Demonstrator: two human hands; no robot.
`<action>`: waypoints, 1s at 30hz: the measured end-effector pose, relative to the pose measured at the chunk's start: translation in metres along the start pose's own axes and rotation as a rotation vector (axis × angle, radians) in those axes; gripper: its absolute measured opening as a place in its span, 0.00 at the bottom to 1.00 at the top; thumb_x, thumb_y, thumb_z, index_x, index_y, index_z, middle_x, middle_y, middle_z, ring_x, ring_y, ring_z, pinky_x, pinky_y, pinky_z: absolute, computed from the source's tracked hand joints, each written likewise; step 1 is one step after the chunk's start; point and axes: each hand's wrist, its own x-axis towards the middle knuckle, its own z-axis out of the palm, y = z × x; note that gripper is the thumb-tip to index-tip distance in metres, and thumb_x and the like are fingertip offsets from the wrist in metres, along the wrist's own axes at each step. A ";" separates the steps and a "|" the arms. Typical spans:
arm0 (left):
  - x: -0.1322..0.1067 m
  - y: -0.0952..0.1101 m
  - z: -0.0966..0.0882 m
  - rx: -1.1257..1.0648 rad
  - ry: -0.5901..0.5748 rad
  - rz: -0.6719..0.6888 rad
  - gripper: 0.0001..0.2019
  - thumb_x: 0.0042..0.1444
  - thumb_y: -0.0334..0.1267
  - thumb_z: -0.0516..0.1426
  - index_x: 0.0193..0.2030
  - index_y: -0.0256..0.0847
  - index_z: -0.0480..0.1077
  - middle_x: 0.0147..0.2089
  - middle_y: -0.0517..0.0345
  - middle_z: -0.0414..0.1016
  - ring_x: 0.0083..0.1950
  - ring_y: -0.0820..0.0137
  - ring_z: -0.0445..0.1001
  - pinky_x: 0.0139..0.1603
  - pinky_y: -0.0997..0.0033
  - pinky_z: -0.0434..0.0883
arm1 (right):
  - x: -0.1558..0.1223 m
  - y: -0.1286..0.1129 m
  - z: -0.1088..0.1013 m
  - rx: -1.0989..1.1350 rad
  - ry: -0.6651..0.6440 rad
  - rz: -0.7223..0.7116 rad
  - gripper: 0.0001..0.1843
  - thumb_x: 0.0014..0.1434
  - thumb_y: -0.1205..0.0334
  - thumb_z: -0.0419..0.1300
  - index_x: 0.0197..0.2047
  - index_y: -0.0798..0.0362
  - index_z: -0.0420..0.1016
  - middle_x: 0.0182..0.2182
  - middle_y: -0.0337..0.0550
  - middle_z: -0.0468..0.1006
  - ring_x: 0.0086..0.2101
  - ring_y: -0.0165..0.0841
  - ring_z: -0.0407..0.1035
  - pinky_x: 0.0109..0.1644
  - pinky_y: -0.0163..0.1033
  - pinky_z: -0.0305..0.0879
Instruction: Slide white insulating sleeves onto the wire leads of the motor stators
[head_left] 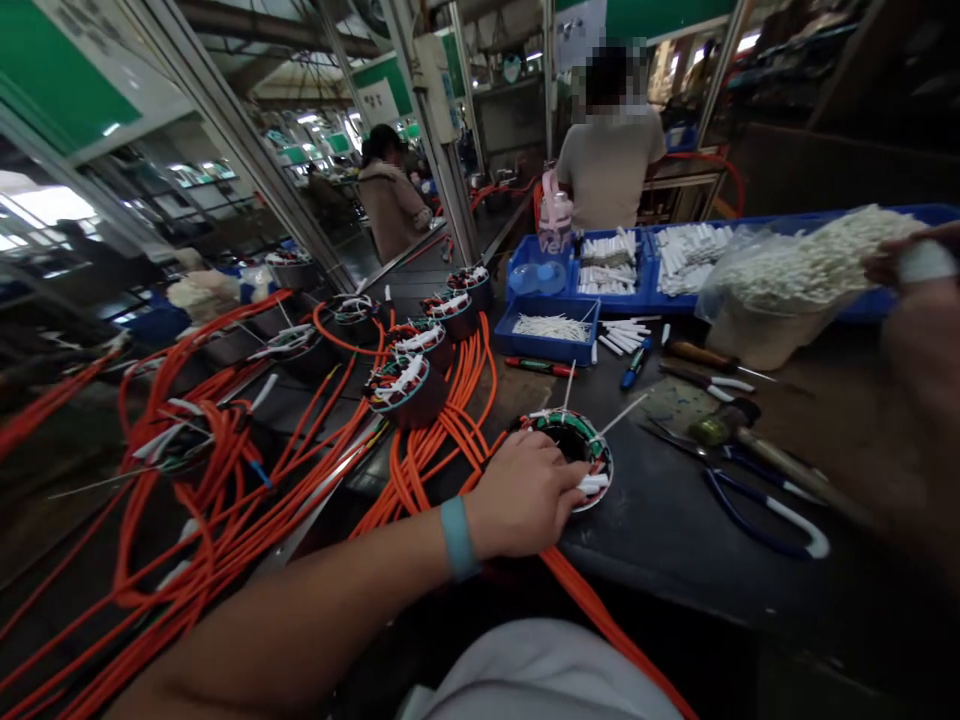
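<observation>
Over the near left rim of a wire-wound motor stator (604,455) lies my left hand (529,490), its fingers curled onto the rim beside short white sleeves (592,484). Two thin white ties stick up from the stator's windings. At the far right, my right hand (892,258), with a white wrap around it, reaches the edge of a heaped clear bag of small white pieces (817,255). Its fingers are dark and partly cut off, so their grip does not show. The bag stands in a pale tub (765,325).
Blue bins (611,265) of white tubes line the back, behind a small blue tray (547,330) of ties. Pliers (772,515), a hammer (780,455) and markers (540,367) lie around. Orange cables (442,440) and more stators (405,385) crowd the left. Two people sit beyond.
</observation>
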 end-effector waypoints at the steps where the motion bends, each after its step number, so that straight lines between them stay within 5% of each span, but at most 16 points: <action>1: 0.000 0.000 0.001 0.012 0.004 0.011 0.14 0.61 0.40 0.50 0.50 0.43 0.69 0.38 0.53 0.74 0.43 0.63 0.67 0.48 0.60 0.63 | -0.014 -0.012 -0.017 0.074 -0.066 -0.046 0.32 0.63 0.48 0.44 0.22 0.63 0.75 0.45 0.55 0.75 0.41 0.35 0.72 0.29 0.41 0.58; 4: -0.002 0.000 0.005 0.046 0.026 0.036 0.16 0.62 0.40 0.49 0.54 0.41 0.67 0.39 0.52 0.74 0.44 0.63 0.68 0.48 0.60 0.63 | -0.078 -0.040 -0.075 0.233 -0.326 -0.254 0.09 0.60 0.59 0.56 0.35 0.51 0.77 0.41 0.50 0.78 0.41 0.34 0.73 0.40 0.40 0.67; 7: -0.002 -0.001 0.008 0.059 0.042 0.044 0.16 0.62 0.39 0.49 0.55 0.42 0.67 0.38 0.51 0.73 0.42 0.63 0.68 0.47 0.60 0.63 | -0.160 -0.049 -0.127 0.487 -0.758 -0.543 0.12 0.59 0.68 0.52 0.41 0.42 0.70 0.40 0.45 0.79 0.41 0.34 0.74 0.40 0.37 0.74; 8: -0.001 -0.001 0.008 0.059 0.045 0.048 0.16 0.62 0.39 0.49 0.54 0.42 0.67 0.38 0.52 0.73 0.42 0.63 0.68 0.46 0.61 0.63 | -0.186 -0.048 -0.139 0.572 -0.805 -0.626 0.13 0.58 0.69 0.52 0.43 0.42 0.68 0.40 0.45 0.79 0.42 0.36 0.74 0.41 0.39 0.75; 12: 0.000 -0.002 0.008 0.073 0.046 0.073 0.15 0.63 0.39 0.48 0.53 0.44 0.68 0.37 0.53 0.72 0.41 0.64 0.69 0.46 0.62 0.64 | -0.257 -0.038 -0.161 0.652 -0.777 -0.590 0.18 0.56 0.72 0.51 0.49 0.49 0.64 0.41 0.47 0.79 0.45 0.37 0.73 0.44 0.41 0.75; 22: 0.002 -0.004 0.006 0.117 0.033 0.095 0.15 0.63 0.40 0.48 0.52 0.43 0.69 0.35 0.53 0.73 0.40 0.64 0.70 0.43 0.63 0.64 | -0.270 -0.043 -0.165 0.583 -0.808 -0.514 0.16 0.55 0.73 0.48 0.45 0.50 0.65 0.42 0.49 0.78 0.44 0.36 0.73 0.44 0.40 0.74; 30: 0.001 -0.008 0.009 0.089 0.044 0.108 0.17 0.63 0.41 0.47 0.55 0.45 0.67 0.35 0.53 0.74 0.39 0.63 0.70 0.44 0.61 0.65 | -0.285 -0.037 -0.166 0.626 -0.793 -0.473 0.19 0.59 0.69 0.49 0.53 0.46 0.62 0.45 0.47 0.77 0.47 0.38 0.72 0.46 0.46 0.74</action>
